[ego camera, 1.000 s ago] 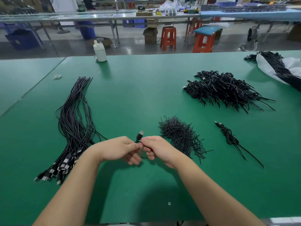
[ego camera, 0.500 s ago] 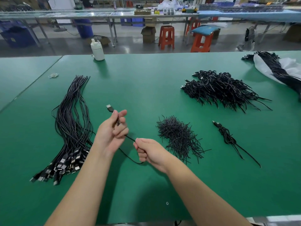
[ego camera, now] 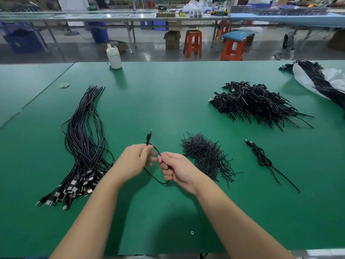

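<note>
1. Far left, past the table edge, I see a blue bin (ego camera: 22, 42) on the grey floor under a long steel bench (ego camera: 112, 16).
2. On the green table (ego camera: 168, 101), a small pale ring (ego camera: 63, 85) lies near the left seam. Beside it a bundle of straightened black cables (ego camera: 84, 139) runs toward me, plug ends nearest.
3. A white bottle (ego camera: 113, 57) stands upright at the table's far edge.
4. My left hand (ego camera: 133, 161) pinches the cable (ego camera: 148, 137) just below its plug, which points away from me. The fingers are blurred, so the grip looks like a thumb-and-finger pinch.
5. My right hand (ego camera: 179, 169) is curled round the same cable, close to the left; slack loops down to the mat between them.
6. Just right of that hand lies a pile of short black ties (ego camera: 205, 156).
7. Behind, orange stools (ego camera: 192, 43) stand on the floor.
8. Further right lie one coiled cable (ego camera: 261, 157), a heap of coiled cables (ego camera: 252, 103), and a white bag (ego camera: 336, 77) with cables on it.
</note>
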Demonstrator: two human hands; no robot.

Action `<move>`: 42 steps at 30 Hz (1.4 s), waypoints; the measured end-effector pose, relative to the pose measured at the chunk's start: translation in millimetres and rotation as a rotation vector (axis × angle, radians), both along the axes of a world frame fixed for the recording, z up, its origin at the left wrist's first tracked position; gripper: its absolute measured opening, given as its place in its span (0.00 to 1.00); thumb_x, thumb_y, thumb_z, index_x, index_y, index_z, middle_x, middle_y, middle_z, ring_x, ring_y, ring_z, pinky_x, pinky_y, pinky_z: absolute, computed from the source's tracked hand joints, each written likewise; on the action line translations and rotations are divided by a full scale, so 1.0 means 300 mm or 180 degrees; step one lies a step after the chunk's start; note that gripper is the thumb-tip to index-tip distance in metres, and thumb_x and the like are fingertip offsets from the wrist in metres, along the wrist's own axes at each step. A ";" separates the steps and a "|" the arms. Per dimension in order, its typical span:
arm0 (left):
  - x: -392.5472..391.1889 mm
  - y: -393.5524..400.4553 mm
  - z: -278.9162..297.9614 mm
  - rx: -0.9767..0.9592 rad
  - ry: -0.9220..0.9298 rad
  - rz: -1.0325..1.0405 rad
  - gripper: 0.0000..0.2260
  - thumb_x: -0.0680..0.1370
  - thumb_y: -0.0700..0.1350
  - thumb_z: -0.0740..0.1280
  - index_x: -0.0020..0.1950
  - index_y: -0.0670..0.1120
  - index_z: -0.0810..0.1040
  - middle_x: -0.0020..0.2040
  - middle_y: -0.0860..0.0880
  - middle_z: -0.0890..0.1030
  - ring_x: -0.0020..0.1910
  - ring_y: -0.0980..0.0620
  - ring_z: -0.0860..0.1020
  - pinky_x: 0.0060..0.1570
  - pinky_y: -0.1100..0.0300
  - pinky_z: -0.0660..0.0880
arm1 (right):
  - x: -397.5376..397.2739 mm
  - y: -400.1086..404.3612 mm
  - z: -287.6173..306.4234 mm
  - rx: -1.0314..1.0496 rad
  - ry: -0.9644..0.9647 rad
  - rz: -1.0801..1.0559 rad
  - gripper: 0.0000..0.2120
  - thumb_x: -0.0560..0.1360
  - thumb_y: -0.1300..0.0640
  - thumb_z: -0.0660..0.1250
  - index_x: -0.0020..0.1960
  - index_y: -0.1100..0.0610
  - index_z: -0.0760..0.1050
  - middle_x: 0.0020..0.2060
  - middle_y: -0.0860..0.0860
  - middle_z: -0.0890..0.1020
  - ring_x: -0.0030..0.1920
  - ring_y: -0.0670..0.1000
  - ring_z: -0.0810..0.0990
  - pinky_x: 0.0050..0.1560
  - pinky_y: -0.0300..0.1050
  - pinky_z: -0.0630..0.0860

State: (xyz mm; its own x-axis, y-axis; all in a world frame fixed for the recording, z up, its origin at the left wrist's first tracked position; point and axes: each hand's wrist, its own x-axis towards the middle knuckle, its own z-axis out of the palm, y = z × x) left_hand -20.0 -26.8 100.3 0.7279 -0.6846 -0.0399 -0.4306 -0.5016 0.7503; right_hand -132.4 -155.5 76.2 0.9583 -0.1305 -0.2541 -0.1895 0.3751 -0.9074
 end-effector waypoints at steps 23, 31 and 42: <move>0.005 0.034 0.084 0.0000 0.1332 -0.1592 0.17 0.84 0.47 0.56 0.51 0.38 0.81 0.43 0.44 0.86 0.19 0.54 0.68 0.25 0.63 0.65 | 0.005 -0.067 0.042 0.0215 0.0009 -0.0256 0.15 0.84 0.56 0.56 0.41 0.57 0.72 0.27 0.47 0.64 0.26 0.44 0.57 0.28 0.40 0.49; -0.087 -0.085 0.044 -0.1128 0.0915 0.0424 0.15 0.84 0.39 0.55 0.46 0.40 0.80 0.35 0.51 0.84 0.35 0.49 0.84 0.37 0.53 0.80 | 0.001 -0.038 0.124 -0.1503 -0.0374 -0.0273 0.17 0.85 0.60 0.54 0.38 0.55 0.70 0.22 0.40 0.71 0.24 0.38 0.66 0.28 0.30 0.63; -0.076 -0.094 -0.008 -0.2390 0.2087 0.0366 0.16 0.86 0.44 0.53 0.58 0.36 0.77 0.52 0.39 0.84 0.53 0.42 0.84 0.50 0.58 0.80 | -0.026 -0.041 0.091 -0.0691 -0.0414 -0.0350 0.15 0.85 0.56 0.55 0.41 0.55 0.71 0.28 0.46 0.65 0.27 0.45 0.58 0.29 0.38 0.53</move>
